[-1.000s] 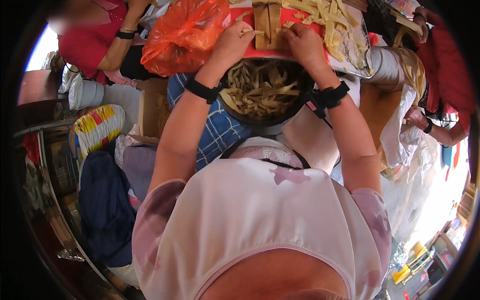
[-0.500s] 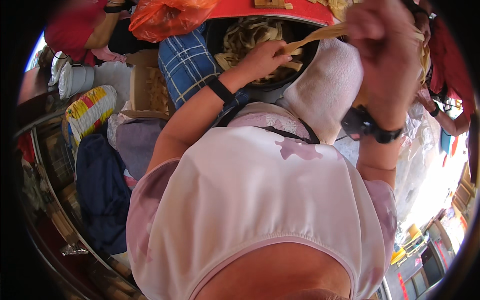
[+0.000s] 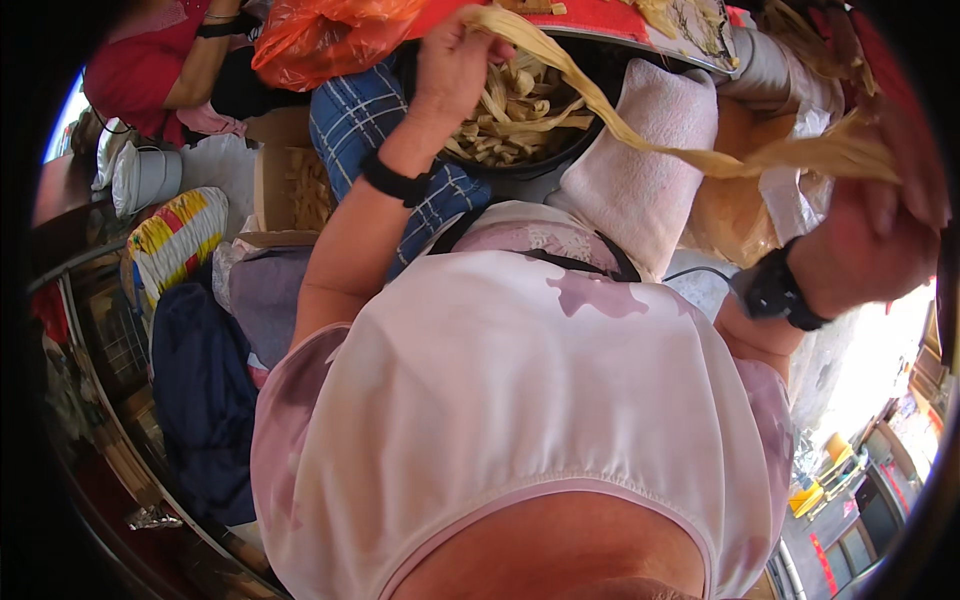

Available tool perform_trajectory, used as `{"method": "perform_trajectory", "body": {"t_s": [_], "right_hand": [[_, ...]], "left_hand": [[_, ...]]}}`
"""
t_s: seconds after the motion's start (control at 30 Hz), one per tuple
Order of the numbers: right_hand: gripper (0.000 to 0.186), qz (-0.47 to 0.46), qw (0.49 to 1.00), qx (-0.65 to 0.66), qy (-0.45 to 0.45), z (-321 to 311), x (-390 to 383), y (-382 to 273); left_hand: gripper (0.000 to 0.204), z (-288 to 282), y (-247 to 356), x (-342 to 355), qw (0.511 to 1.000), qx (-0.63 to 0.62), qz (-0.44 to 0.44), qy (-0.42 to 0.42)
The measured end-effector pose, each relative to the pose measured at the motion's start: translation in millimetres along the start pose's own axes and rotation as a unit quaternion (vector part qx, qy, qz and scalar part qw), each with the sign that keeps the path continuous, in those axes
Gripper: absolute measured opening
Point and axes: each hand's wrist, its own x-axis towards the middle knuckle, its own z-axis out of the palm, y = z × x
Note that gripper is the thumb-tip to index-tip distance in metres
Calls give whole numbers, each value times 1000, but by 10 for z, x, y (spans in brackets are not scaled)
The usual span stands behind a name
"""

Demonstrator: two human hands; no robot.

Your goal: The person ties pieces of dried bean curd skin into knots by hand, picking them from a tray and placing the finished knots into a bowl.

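A long, flat, yellowish-tan fibrous strip (image 3: pixel 825 155) stretches across in front of me, sagging in the middle and wider toward its right end. My left hand (image 3: pixel 455 70) is closed on its left end, raised over the far left of a dark round tub (image 3: pixel 535 170). Tan strips and pieces (image 3: pixel 515 130) fill the tub. Out at the far right, my right hand (image 3: pixel 880 240) has its blurred fingers on the other end of the strip. Between the tub and that hand, a pale towel-like cloth (image 3: pixel 645 160) lies over my right leg. Blue plaid cloth (image 3: pixel 350 130) covers my left.
A red-topped table (image 3: pixel 605 20) with tan scraps stands beyond the tub, an orange-red plastic bag (image 3: pixel 330 40) to its left. Farther left are a person in red (image 3: pixel 135 75), a grey bucket (image 3: pixel 160 178) and a cardboard box (image 3: pixel 270 190) of tan pieces. Another red sleeve (image 3: pixel 905 70) shows far right.
My hands have moved apart: the left up and leftward, the right down and far to the right. The strip between them now shows much longer.
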Motion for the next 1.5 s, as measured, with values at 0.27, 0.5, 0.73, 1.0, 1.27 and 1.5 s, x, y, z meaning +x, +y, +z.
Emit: {"method": "perform_trajectory", "body": {"t_s": [0.27, 0.5, 0.73, 1.0, 1.27, 1.5], "right_hand": [[17, 132, 901, -392, 136, -326, 25, 667], [19, 74, 925, -364, 75, -543, -131, 948], [16, -114, 794, -597, -29, -671, -137, 1211], [15, 51, 842, -517, -146, -535, -323, 1507], [20, -104, 753, -641, -107, -560, -115, 1514], [19, 357, 928, -80, 64, -602, -143, 1616]], "left_hand": [[42, -760, 1604, 85, 910, 34, 414, -8], [12, -336, 986, -100, 921, 232, 298, -91], [26, -80, 549, -429, 925, 163, -241, -243], [33, -68, 457, -282, 869, -353, -342, -53], [19, 53, 655, -492, 915, -173, -336, -138], [19, 107, 860, -385, 896, 320, 292, 94]]}}
